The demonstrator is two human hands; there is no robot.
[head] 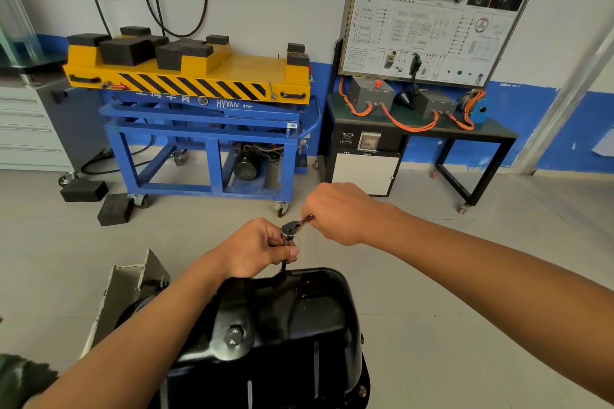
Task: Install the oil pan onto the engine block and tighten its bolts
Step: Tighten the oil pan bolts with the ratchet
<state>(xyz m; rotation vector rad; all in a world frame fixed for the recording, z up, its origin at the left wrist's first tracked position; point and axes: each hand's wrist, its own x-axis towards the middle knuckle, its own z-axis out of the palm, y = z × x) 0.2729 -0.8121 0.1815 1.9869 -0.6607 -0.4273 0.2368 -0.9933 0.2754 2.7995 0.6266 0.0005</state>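
A glossy black oil pan sits bottom-up in the lower middle, with a drain plug on its near left slope and a flange bolt at its lower right edge. A ratchet wrench stands over the pan's far edge, its extension shaft dropping behind the rim. My left hand pinches the shaft just below the ratchet head. My right hand is closed around the handle, to the right of the head. The engine block under the pan is hidden.
A grey metal stand bracket rises left of the pan. Across the floor stand a blue and yellow lift cart with black rubber blocks, loose blocks on the floor, a training bench with orange cables, and a grey drawer cabinet.
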